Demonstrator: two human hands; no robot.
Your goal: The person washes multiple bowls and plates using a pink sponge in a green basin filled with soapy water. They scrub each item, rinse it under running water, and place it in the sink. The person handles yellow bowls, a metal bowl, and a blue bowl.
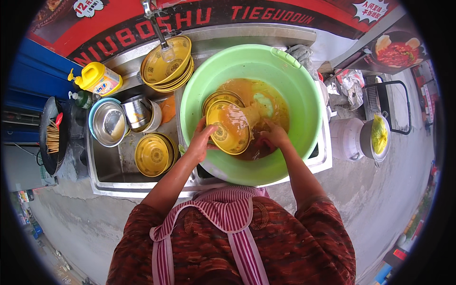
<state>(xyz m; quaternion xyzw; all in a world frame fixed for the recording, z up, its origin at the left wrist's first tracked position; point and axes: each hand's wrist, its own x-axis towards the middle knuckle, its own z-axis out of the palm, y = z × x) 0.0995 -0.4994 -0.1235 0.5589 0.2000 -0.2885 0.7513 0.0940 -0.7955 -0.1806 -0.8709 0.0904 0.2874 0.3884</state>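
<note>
My left hand (202,141) grips the rim of a yellow patterned bowl (228,130), thumb on its inside. The bowl is tilted, and murky water runs off its far right side into a large green plastic tub (306,96). More yellow bowls (222,95) sit behind it in the brownish water (245,83). My right hand (275,134) reaches into the water just right of the bowl. Its fingertips are partly hidden, and a pinkish thing (265,144) shows beneath them; whether the hand holds it is unclear. A pale green lump (263,103) lies in the water.
The tub rests over a steel sink (117,178). In the left basin are stacked yellow bowls (152,155), a steel basin (108,123) and a metal pot (136,110). A faucet (156,26) hangs above another bowl stack (167,66). A yellow pump bottle (98,78) stands at the back left.
</note>
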